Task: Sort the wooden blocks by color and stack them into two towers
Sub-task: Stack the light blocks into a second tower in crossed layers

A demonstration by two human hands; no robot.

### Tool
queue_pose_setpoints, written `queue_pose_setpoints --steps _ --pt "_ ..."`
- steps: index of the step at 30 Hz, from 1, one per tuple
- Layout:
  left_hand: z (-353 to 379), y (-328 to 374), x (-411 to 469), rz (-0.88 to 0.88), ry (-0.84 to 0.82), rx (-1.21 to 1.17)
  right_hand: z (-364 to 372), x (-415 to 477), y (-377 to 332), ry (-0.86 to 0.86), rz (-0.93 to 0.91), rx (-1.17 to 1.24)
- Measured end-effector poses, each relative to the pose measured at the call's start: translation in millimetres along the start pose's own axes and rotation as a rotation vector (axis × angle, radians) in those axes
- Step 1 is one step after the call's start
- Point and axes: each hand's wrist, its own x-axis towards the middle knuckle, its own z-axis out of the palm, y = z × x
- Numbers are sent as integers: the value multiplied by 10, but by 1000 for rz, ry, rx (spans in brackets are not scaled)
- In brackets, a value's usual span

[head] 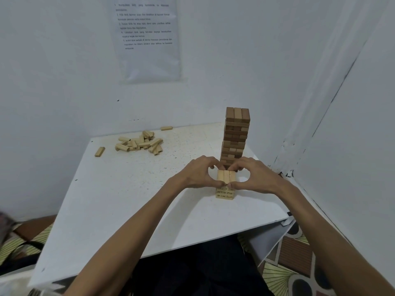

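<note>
A tall tower of dark brown blocks stands at the table's back right. In front of it sits a short stack of light wooden blocks, a few layers high. My left hand and my right hand curl around the stack's top layer from either side, with fingers at its far end and thumbs meeting at its near end. A loose pile of light blocks lies at the back left of the table.
The white table sits in a corner between white walls. Single light blocks lie apart from the pile: one at the left edge, one by the back wall. A printed sheet hangs on the wall.
</note>
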Motion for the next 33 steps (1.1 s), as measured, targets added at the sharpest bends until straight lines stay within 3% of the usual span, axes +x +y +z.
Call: queue_pose_setpoints --steps 16,33 --pt "-38 -174 -74 -6 -79 -42 -57 -62 19 -75 32 8" --pt "-7 -182 -28 -11 -45 -47 -38 -36 25 -41 4 -5"
